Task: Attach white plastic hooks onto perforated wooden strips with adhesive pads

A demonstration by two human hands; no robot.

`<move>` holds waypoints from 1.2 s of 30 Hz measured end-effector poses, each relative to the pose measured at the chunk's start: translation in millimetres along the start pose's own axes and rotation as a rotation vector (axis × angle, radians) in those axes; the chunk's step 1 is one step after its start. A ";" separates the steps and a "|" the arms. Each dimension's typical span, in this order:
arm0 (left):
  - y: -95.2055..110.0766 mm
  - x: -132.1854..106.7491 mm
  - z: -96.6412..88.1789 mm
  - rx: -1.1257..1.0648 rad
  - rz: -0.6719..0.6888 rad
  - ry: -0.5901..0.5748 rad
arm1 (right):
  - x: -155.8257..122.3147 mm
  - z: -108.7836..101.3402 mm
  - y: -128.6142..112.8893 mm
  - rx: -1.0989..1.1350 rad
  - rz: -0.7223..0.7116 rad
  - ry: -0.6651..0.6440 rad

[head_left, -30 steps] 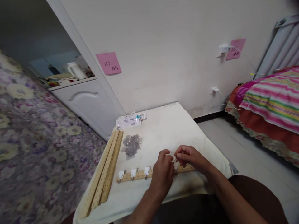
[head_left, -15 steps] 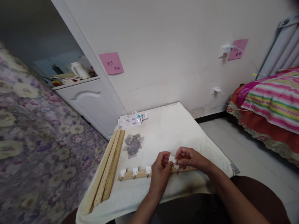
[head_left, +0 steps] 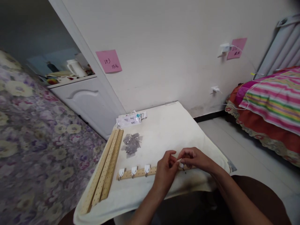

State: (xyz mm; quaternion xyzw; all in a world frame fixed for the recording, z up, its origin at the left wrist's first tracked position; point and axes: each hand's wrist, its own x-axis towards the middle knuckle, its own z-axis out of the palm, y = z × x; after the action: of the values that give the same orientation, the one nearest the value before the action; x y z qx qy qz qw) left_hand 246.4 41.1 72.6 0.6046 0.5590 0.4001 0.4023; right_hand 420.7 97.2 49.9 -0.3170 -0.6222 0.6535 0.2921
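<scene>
A wooden perforated strip [head_left: 140,172] lies across the near part of a white-covered table [head_left: 178,128]. Three white hooks [head_left: 134,170] sit on its left half. My left hand [head_left: 166,171] and my right hand [head_left: 192,158] meet above the strip's right half. Both pinch a small white hook [head_left: 180,161] between their fingertips. The strip's right end is hidden behind my hands.
Two long wooden perforated strips [head_left: 105,172] lie along the table's left edge. A pile of small grey bags [head_left: 131,144] and a clear packet [head_left: 129,120] lie farther back. A floral bed [head_left: 35,140] is on the left, a striped blanket [head_left: 274,100] on the right.
My hands stay together over the strip's right half and have turned the small white hook between the fingers. The view shifted slightly.
</scene>
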 end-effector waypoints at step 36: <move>-58.1 -42.4 54.4 0.382 0.204 -0.212 | -3.4 -35.4 38.0 -0.399 0.103 0.256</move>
State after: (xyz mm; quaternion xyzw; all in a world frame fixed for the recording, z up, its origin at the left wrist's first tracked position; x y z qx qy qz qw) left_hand 274.3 -0.3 -2.4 0.7617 0.5152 0.2598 0.2948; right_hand 450.8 114.7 11.2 -0.4799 -0.6801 0.4861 0.2664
